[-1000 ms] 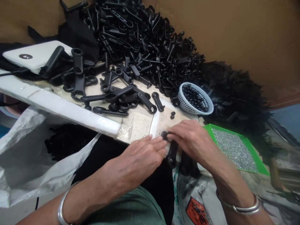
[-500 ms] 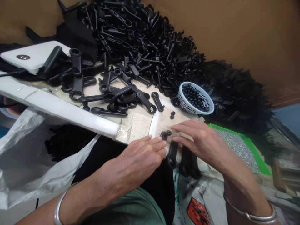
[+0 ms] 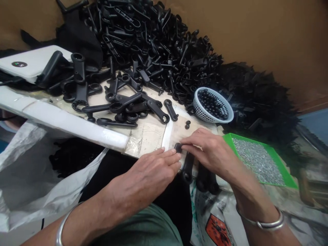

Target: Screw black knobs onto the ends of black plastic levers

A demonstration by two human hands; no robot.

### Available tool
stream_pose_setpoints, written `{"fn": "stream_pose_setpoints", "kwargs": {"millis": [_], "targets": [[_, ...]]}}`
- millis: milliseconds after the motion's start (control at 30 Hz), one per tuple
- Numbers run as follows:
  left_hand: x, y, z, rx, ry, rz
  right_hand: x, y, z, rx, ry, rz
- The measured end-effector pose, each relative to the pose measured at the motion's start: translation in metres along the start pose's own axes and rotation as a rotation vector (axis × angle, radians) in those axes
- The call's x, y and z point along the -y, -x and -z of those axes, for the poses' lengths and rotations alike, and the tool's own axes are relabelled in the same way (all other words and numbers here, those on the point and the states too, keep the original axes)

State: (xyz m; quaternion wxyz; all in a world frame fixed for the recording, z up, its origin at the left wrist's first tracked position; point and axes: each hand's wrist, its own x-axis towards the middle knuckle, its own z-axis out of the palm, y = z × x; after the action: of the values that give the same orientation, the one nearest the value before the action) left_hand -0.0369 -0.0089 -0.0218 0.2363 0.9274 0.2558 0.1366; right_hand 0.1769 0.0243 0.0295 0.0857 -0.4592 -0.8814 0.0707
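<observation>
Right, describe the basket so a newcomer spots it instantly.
Find the big heap of black parts. At its near edge, beyond the right hand, sits a round basket of small black pieces. It is pale blue and latticed, unlike the green tray.

Basket (image 3: pixel 203 114) of knobs (image 3: pixel 208 102) left of and behind tray (image 3: pixel 290 179), before handle heap (image 3: pixel 153 41).

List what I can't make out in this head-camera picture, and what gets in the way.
All in the head view:
1. Most of the black part: covered by the left hand.
2. What the right hand pinches, if anything: screened by its own fingers.
3. Exact shape of each metal piece in the green tray: too small.
4. Black contents of the white sack: lost in shadow.
5. Printed bag: cut off by the bottom edge.
</observation>
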Motion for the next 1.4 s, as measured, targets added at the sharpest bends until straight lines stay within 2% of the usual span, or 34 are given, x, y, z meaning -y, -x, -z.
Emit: {"fn": "stream_pose_setpoints", "kwargs": {"millis": [267,467,600,800,933,1100,1267,1333,1400], "targets": [[0.006,0.000,-0.004,-0.044,0.027,-0.039,0.002,0.006,-0.010,-0.119,-0.084,-0.081],[0.006,-0.001,0.000,0.000,0.030,-0.038,0.004,0.004,-0.009,-0.035,0.005,-0.038],[0.004,-0.005,0.005,0.013,0.035,-0.021,0.000,0.009,-0.003,-0.020,0.032,-0.033],[0.008,-0.002,-0.001,-0.019,0.028,-0.050,-0.009,0.021,0.017,-0.160,0.116,-0.075],[0.011,0.001,-0.005,-0.002,0.026,-0.056,-0.005,0.018,0.013,-0.098,0.102,-0.031],[0.005,-0.002,0.001,0.008,0.016,-0.012,0.004,0.006,0.004,-0.001,0.136,0.012],[0.014,0.002,-0.007,-0.003,-0.012,-0.045,-0.020,0.016,0.025,-0.130,0.110,-0.109],[0.021,0.003,-0.011,0.007,-0.013,-0.057,-0.033,0.023,0.034,-0.044,0.171,-0.167],[0.024,0.002,-0.013,0.004,-0.010,-0.057,-0.041,0.025,0.037,0.109,0.208,-0.190]]}}
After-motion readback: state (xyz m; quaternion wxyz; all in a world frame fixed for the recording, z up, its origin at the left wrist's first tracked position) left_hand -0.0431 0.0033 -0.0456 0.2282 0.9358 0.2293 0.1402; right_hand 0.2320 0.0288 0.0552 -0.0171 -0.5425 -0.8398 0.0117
